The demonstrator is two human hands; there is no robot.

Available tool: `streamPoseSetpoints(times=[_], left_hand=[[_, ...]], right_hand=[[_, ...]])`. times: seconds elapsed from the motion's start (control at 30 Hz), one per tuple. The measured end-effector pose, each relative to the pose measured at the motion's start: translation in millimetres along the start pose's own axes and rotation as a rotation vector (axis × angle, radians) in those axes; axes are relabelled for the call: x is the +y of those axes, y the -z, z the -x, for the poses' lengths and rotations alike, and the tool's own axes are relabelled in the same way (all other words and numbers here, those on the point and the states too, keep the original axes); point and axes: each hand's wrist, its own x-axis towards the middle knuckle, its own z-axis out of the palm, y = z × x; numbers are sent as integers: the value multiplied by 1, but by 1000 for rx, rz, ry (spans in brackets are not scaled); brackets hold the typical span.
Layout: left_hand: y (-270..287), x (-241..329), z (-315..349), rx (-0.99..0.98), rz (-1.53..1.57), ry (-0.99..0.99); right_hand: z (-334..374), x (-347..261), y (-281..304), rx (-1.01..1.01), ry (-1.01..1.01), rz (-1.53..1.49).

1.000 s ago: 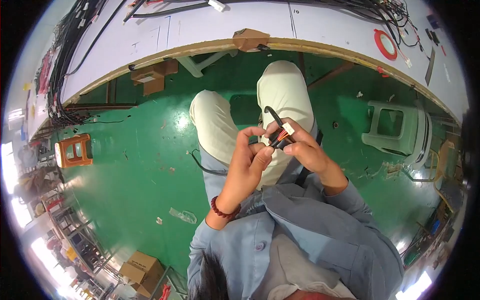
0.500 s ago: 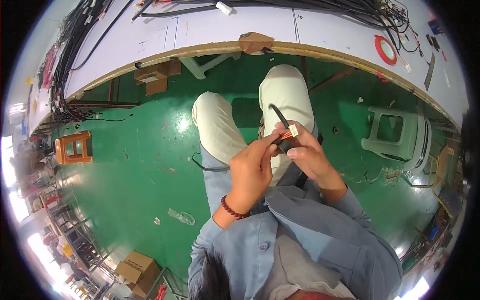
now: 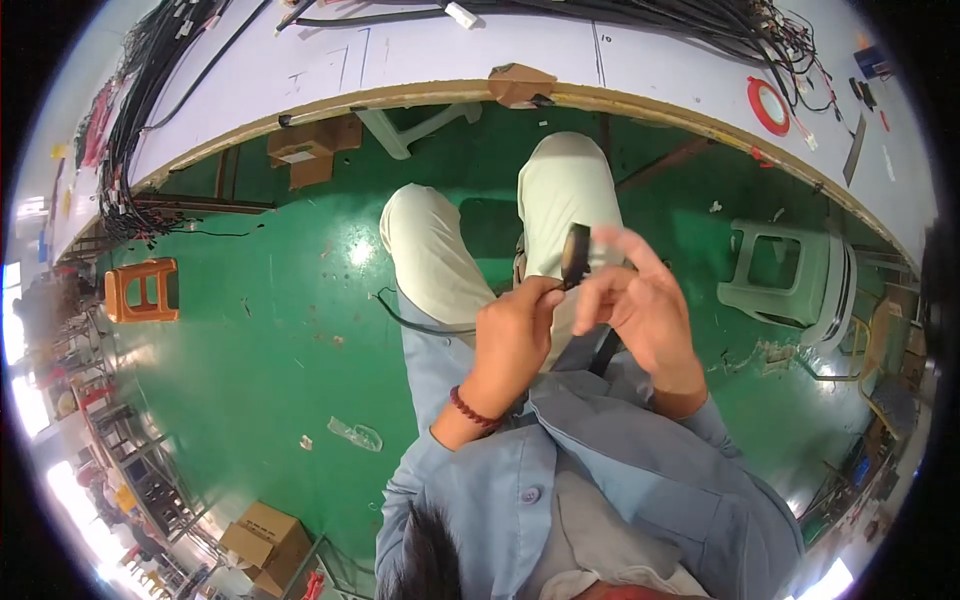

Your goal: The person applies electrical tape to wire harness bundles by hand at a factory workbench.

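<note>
My left hand is closed, thumb and fingertips pinched together on a black cable. The cable's tail runs out leftward past my knee; the part inside the fingers is hidden. Right beyond these fingertips a roll of black tape stands on edge, over my right thigh. My right hand is beside the roll, slightly blurred. Its fingers are apart and bent, and the index finger reaches to the roll's upper edge. Whether it touches the roll, I cannot tell. The white connector is out of sight.
A white worktable curves across the front, with black cable bundles and a red tape roll on it. An orange stool stands left, a pale green stool right. Cardboard boxes sit lower left.
The white connector with orange-red wires and the upright cable end have gone from view. The black tape roll has come up at the fingertips. My right hand has opened and moved right.
</note>
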Motion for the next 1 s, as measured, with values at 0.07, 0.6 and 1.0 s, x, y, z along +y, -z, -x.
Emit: streamPoseSetpoints(times=[0.07,0.6,1.0], left_hand=[[9,2,-2,0,224,138],[30,1,-4,-237,503,251],[15,-2,-10,177,-139,-100]], right_hand=[[5,12,32,-216,-80,39],[-44,17,20,-286,-161,379],[-7,20,-7,90,-265,407]])
